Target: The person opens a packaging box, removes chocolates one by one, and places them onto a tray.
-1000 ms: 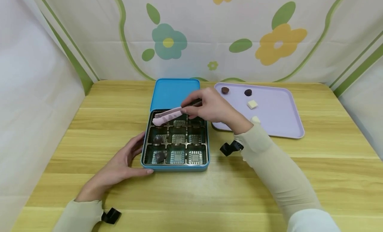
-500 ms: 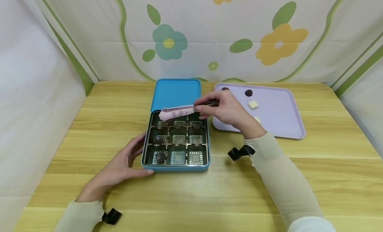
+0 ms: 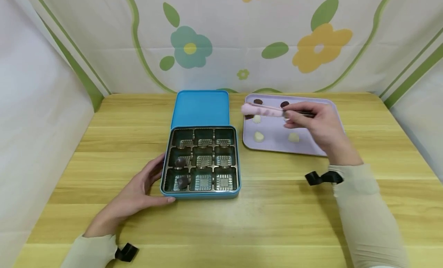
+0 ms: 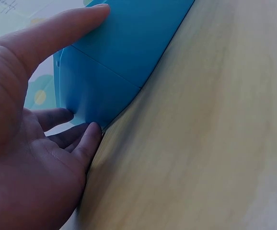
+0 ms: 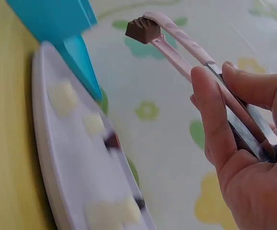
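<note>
My right hand (image 3: 322, 125) pinches pink-tipped tongs (image 3: 264, 110) over the left part of the tray. In the right wrist view a dark striped chocolate (image 5: 142, 31) is held between the tong tips. My left hand (image 3: 136, 191) rests at the front left corner of the blue tin (image 3: 204, 195), its thumb along the front side and its fingers against the left side. Inside the tin is a divided insert; dark chocolates (image 3: 180, 162) sit in the left column's middle and front compartments. The back left compartment holds nothing.
A lilac tray (image 3: 277, 143) lies right of the tin. On it are white chocolates (image 3: 258, 137) and dark ones (image 3: 258, 102), some partly covered by the tongs and hand. The tin's blue lid (image 3: 200, 108) lies behind the tin. A floral cloth (image 3: 235, 41) hangs behind the table.
My right hand has moved right with the tongs and chocolate, from above the tin's back left compartment to over the tray. My left hand has stayed at the tin's corner.
</note>
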### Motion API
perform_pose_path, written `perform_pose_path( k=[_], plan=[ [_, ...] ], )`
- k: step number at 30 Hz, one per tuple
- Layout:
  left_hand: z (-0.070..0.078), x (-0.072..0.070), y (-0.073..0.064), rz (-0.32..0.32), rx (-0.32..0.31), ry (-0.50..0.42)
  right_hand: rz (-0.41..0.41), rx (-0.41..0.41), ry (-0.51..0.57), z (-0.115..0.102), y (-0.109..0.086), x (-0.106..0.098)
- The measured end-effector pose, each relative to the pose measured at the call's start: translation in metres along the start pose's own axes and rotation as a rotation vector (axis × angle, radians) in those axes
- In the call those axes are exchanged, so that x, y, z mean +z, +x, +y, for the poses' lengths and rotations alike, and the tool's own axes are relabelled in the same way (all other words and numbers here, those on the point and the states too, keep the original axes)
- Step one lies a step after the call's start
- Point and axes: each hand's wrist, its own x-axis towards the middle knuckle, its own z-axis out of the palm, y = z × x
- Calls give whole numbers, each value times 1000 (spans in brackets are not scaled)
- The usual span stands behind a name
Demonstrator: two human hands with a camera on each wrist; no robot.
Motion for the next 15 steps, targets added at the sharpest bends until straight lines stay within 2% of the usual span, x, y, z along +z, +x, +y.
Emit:
perform_pose_path(
  k=[4,9,12,15],
  plan=[
    [-2,0,1,2,1,-1,167,27,92,5,-8,-45],
    [-2,1,-1,4,5,10,393,107,166,11,-20,-93],
    [-2,0,0,5,9,11,511,180,191,15,-26,-113],
    [-2,0,1,1,20,11,584,249,210,18,-29,-126]
  ],
)
